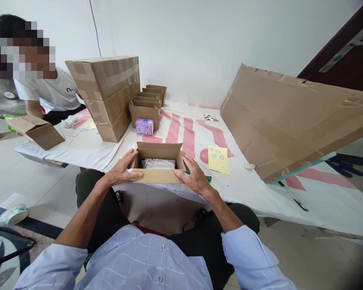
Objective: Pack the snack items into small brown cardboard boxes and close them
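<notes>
The left hand and right hand have their fingers gripping opposite ends of the open box at the near edge of the surface, where light, even pressure should keep the box square around the packet inside.

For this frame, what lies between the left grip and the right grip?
In the head view, an open cardboard box with a patterned packet inside lies between the left grip and the right grip.

Open brown cardboard box, upright, floral packet inside, seemingly flat
</notes>
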Demonstrator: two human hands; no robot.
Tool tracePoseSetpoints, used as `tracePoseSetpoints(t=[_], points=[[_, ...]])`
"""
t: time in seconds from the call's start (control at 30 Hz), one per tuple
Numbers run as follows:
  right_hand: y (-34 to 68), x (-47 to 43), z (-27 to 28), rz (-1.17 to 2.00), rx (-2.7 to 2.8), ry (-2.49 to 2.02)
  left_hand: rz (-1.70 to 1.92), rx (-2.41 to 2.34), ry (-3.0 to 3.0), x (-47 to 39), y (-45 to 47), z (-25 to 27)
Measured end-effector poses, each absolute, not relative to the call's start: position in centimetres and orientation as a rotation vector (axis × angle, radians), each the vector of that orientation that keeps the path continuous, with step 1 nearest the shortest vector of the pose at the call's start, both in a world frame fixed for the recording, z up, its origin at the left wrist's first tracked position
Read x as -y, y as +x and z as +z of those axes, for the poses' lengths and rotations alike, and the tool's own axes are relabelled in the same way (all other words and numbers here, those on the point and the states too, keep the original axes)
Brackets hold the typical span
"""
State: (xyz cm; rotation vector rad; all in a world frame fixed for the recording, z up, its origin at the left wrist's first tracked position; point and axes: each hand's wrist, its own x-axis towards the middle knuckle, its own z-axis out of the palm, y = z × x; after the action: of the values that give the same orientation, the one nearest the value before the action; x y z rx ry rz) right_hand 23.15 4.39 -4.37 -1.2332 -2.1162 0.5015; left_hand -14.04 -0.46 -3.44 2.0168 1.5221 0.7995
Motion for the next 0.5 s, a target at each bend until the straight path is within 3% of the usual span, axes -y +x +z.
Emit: tracePoseSetpoints(t=[0.2, 0.5], points=[[21.6, -3.7, -0.2, 0.107, 2.302, -1.099, 0.850, -1.566, 2.020, 1.6, -13.6, -4.3], [17.5, -7.1, 1.4, 0.179, 2.698, -1.102, 0.883, -1.592, 2.010, 1.8, -13.3, -4.8]])
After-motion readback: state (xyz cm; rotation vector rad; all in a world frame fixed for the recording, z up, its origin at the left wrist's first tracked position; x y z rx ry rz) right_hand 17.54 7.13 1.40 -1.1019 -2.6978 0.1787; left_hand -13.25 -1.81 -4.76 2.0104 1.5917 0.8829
